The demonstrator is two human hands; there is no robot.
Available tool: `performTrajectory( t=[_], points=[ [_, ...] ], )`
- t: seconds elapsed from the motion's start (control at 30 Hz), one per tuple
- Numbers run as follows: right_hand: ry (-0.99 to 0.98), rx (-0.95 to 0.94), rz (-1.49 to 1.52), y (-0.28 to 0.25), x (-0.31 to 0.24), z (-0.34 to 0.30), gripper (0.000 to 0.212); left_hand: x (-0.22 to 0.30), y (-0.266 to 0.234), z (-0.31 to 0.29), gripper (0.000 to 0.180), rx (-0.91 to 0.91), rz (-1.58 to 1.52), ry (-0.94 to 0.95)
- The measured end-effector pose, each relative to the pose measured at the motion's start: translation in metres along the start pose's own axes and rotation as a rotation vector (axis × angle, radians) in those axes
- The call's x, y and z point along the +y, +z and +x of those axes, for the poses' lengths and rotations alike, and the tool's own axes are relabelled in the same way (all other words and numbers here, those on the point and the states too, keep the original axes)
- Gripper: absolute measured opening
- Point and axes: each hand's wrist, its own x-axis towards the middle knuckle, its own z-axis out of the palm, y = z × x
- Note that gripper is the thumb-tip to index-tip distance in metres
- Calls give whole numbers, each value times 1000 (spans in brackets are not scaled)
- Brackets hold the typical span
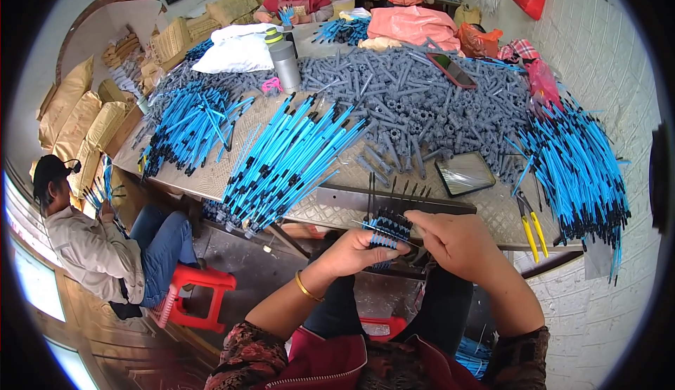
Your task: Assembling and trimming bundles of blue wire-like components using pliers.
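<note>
My left hand (360,251) grips a small bundle of blue tubes with black ends (388,231) just in front of the table edge. My right hand (457,239) is closed on the right side of the same bundle, fingers curled over it. Several thin black rods (401,192) stick up from the bundle toward a dark metal bar (351,199) on the table edge. A gold bangle (304,288) circles my left wrist.
Heaps of blue tubes lie at centre (285,158), left (188,124) and right (580,172). A grey pile of plastic parts (415,98) fills the middle. Phone (464,173), yellow-handled pliers (531,228), grey flask (285,63). A seated person (98,242) at left, two more behind.
</note>
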Motion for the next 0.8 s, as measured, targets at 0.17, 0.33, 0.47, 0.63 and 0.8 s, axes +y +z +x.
performTrajectory(
  t=[0.17, 0.33, 0.47, 0.63, 0.8],
  points=[
    [-32, 1, 41, 3, 4, 2, 28, 1, -3, -1, 20, 3, -11, -40],
    [31, -43, -31, -3, -8, 2, 30, -1, -4, -1, 20, -4, 20, -1],
    [90, -14, 21, 1, -11, -1, 34, 0, -2, -1, 20, 6, 25, 9],
    [102, -3, 133, 9, -4, -3, 37, 0, -3, -1, 20, 9, 36, 1],
    [196, -61, 221, 4, -3, 1, 34, 0, -5, 1, 20, -9, 4, -24]
  ],
)
